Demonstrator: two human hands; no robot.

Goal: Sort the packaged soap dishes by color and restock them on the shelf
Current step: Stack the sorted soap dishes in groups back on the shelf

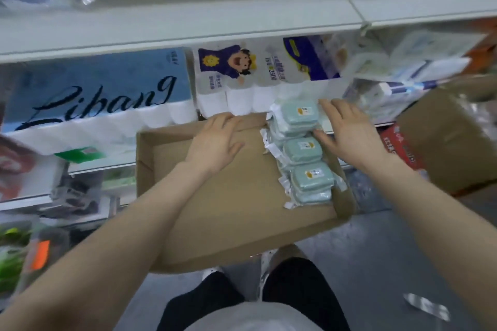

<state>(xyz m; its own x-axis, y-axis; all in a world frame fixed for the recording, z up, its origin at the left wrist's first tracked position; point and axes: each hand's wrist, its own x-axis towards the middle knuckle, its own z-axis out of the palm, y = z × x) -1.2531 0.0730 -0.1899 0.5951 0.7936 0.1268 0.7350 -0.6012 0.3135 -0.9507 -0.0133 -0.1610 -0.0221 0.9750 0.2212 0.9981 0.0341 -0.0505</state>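
Observation:
Several mint-green packaged soap dishes (302, 150) lie stacked in a row along the right side of a shallow cardboard tray (236, 212). The farthest stack (294, 115) reaches the tray's back right corner. My right hand (349, 131) rests flat against the right side of the far stacks, fingers spread, thumb touching a pack. My left hand (217, 140) hovers over the tray's back edge, fingers apart, holding nothing. The tray's left and middle floor is bare cardboard.
The white shelf (188, 27) spans the top. Below it sit tissue roll packs: a blue one (94, 97) at left, a cartoon-printed one (258, 75) in the middle. A brown carton (451, 142) stands at right. The grey floor and my legs lie below.

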